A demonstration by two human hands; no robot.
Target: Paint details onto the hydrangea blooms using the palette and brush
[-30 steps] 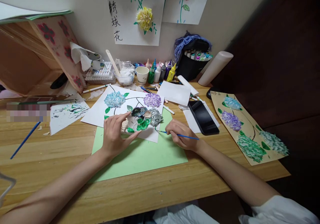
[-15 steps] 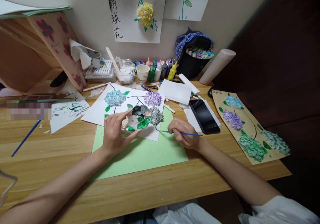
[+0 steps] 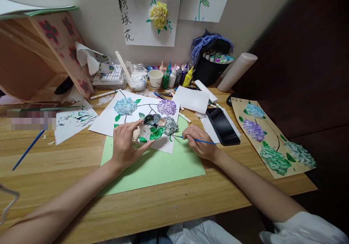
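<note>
My left hand (image 3: 127,142) grips a small paint palette (image 3: 147,130) between thumb and fingers, over the lower part of a white sheet (image 3: 105,126). Green, black and pale paint fill its wells. In my right hand (image 3: 199,142) is a thin blue paintbrush (image 3: 204,141), its tip beside the grey flower (image 3: 171,126) at the sheet's right edge. A short green stroke (image 3: 171,138) shows just below that flower. The sheet also carries a blue flower (image 3: 125,106) and a purple flower (image 3: 167,107). Part of the sheet is hidden by the palette.
Green paper (image 3: 147,180) lies under the sheet. To the right are a phone (image 3: 223,126) and a finished-looking flower picture (image 3: 275,142). Behind stand paint bottles (image 3: 172,77), a paper cup (image 3: 156,79) and a black marker bag (image 3: 212,67). Another brush (image 3: 27,151) lies left.
My right hand has shifted the paintbrush slightly up and its tip now sits a little higher, near the grey flower's lower right. The left hand and palette stay put.
</note>
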